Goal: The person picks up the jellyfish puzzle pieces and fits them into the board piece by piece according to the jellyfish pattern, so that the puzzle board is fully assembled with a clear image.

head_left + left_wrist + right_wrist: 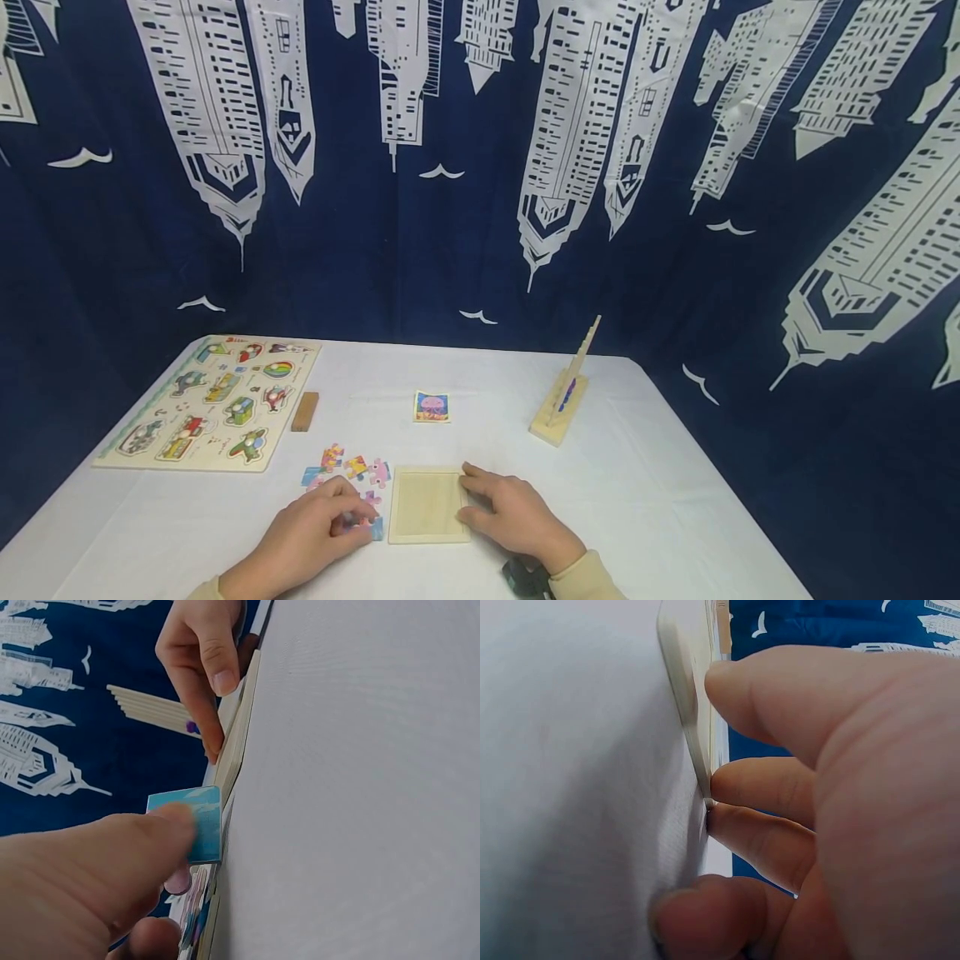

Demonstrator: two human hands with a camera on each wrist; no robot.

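Blue piece (pixel 377 528): pinched in the left grip (pixel 311 529), just left of the tray (pixel 427 504). Looks tilted, not flat.
Left grip: thumb on the face, fingers behind. It's a thin bit, so if that pinch loosens I'd bet it pivots or drops.
Loose pieces (pixel 380 473): bunched right by the left grip, some partly hidden behind it. A careless knuckle could drag a few along, and the pinks and blues seem easy to mix up.
Right grip (pixel 517 512): not clutching anything, thumb and fingertips just resting at the tray's right edge. Push too hard and the tray probably skids left into the pile; let go and nothing's bracing it.
Tray: flat on the worktop (pixel 675 517), nothing in it. Raised rim, so anything coming in low might catch there and flip.
Card (pixel 432 407): well behind the tray, so probably safe unless somebody reaches forward and clips it.
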